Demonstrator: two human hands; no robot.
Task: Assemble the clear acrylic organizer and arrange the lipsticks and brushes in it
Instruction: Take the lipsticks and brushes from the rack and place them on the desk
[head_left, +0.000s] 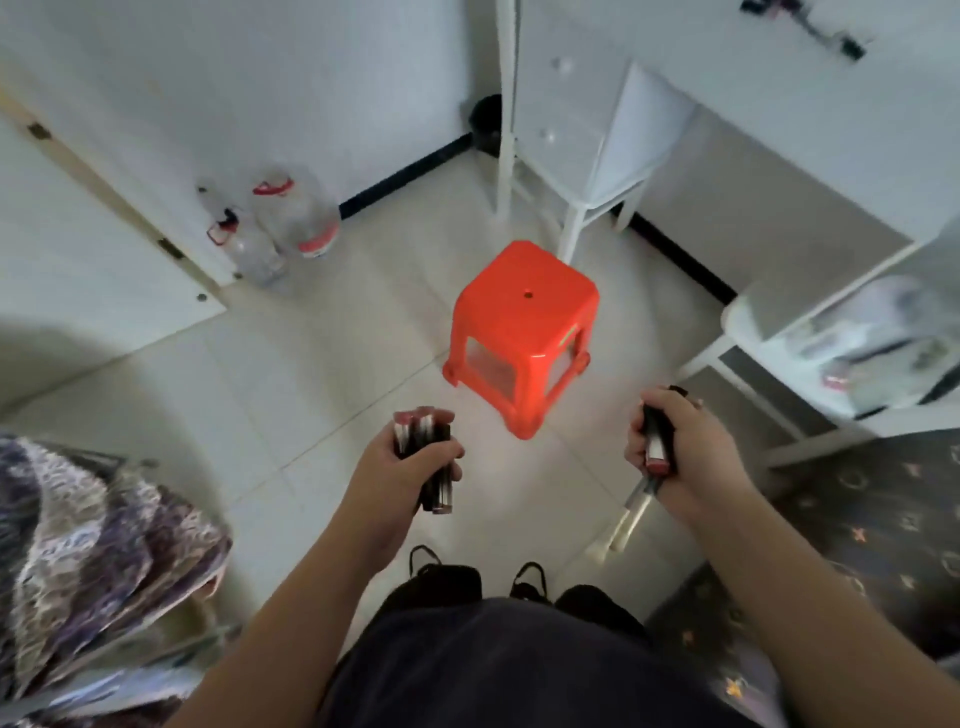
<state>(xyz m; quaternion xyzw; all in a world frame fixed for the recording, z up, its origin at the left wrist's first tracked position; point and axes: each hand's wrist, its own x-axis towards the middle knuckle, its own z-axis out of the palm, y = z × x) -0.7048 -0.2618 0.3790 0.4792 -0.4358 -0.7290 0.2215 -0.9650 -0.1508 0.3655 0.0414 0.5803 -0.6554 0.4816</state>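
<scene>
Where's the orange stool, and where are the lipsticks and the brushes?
orange stool (524, 306): head view, on its flat seat.
lipsticks (423, 441): head view, on the bundle's middle.
brushes (631, 519): head view, on the pale handles.

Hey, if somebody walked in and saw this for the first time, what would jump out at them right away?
The bright red plastic stool standing on the pale tiled floor in the middle of the view grabs the eye first. Below it, the left hand grips a bundle of lipsticks, and the right hand holds more lipsticks together with brushes. Clear water jugs with red handles stand by the wall at upper left.
</scene>
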